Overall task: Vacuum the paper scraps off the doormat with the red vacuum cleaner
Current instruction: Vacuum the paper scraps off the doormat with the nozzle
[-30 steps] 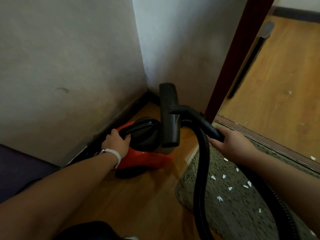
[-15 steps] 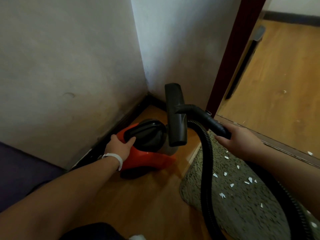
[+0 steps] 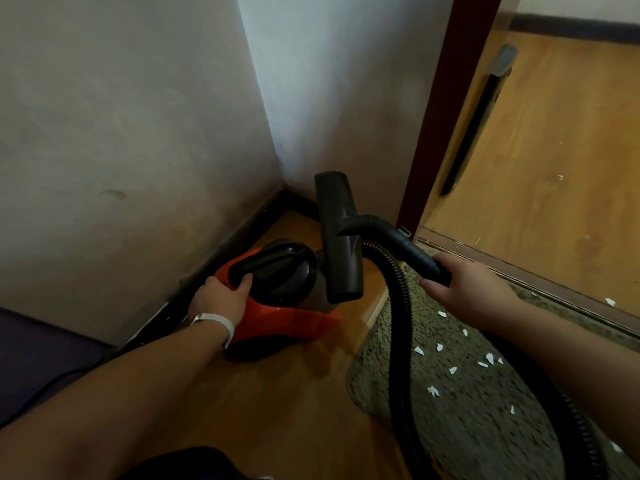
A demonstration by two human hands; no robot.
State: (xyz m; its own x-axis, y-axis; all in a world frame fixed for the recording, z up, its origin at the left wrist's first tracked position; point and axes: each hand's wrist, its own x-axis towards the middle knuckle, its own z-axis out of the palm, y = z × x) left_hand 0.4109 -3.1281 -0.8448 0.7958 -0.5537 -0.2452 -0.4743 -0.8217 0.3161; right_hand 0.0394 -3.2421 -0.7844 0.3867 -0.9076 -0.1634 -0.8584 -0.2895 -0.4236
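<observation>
Left hand [image 3: 220, 299]: grips red plastic vacuum cleaner [image 3: 294, 322].
Right hand [image 3: 471, 289]: grips black plastic tube [image 3: 412, 252].
Green shaggy doormat [image 3: 485, 427]: white paper scraps [image 3: 433, 391].

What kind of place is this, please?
Most likely the entrance of a home, indoors: a doormat lies on a wooden floor beside a dark red door frame, and a red vacuum cleaner stands in the corner where two plastered walls meet.

The wooden floor [image 3: 294, 403] under me carries the red vacuum cleaner [image 3: 291, 323] in the wall corner [image 3: 282, 187] and, just to its right, the shaggy doormat [image 3: 485, 427], dotted with white paper scraps [image 3: 433, 391] and crossed by the black hose [image 3: 394, 341].
</observation>
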